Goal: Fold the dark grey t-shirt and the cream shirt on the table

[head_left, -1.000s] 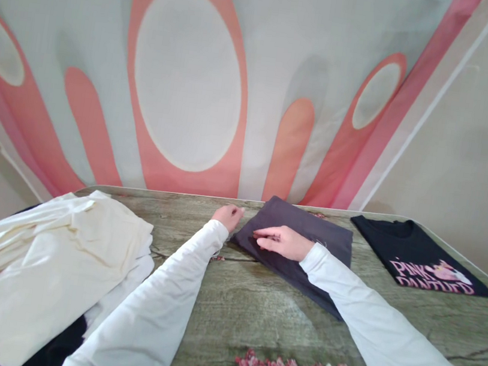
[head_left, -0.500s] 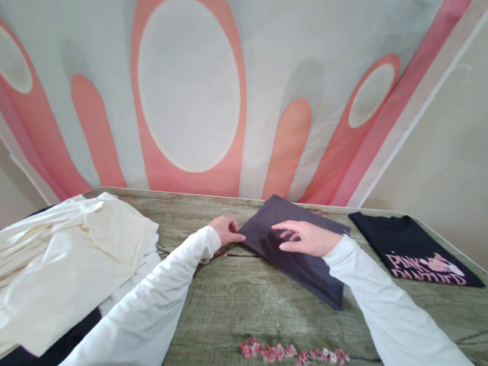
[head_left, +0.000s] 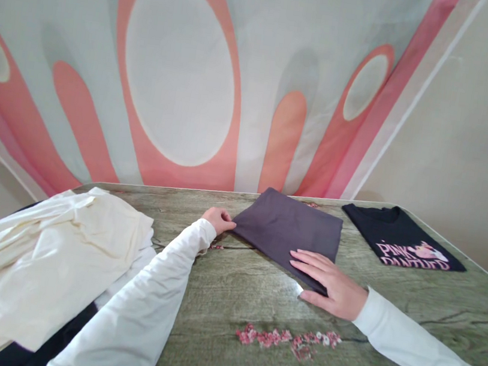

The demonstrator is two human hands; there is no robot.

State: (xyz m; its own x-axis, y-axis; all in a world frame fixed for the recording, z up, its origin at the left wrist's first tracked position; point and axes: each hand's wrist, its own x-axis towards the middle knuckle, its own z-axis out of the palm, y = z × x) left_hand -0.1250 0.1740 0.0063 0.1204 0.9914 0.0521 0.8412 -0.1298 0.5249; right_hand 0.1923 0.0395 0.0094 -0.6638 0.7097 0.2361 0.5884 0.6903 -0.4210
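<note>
A dark purple-grey folded garment (head_left: 288, 222) lies flat on the table at the middle, its kind not clear from this side. My left hand (head_left: 219, 221) pinches its left corner between thumb and fingers. Over its near right corner rests my right hand (head_left: 332, 285), fingers stretched out and the thumb on the near side by the table. Part of that corner is covered by the right hand.
A wood-patterned table (head_left: 204, 335) with printed pink blossoms carries everything. At the left lies a loose pile of cream clothes (head_left: 51, 259) with dark cloth (head_left: 55, 332) under it. A folded black T-shirt (head_left: 394, 231) with pink print lies back right. Behind stands a patterned backdrop (head_left: 257, 88).
My right hand has come down from above the garment's middle to its near right corner. The left hand keeps its pinch on the left corner. The view has shifted slightly.
</note>
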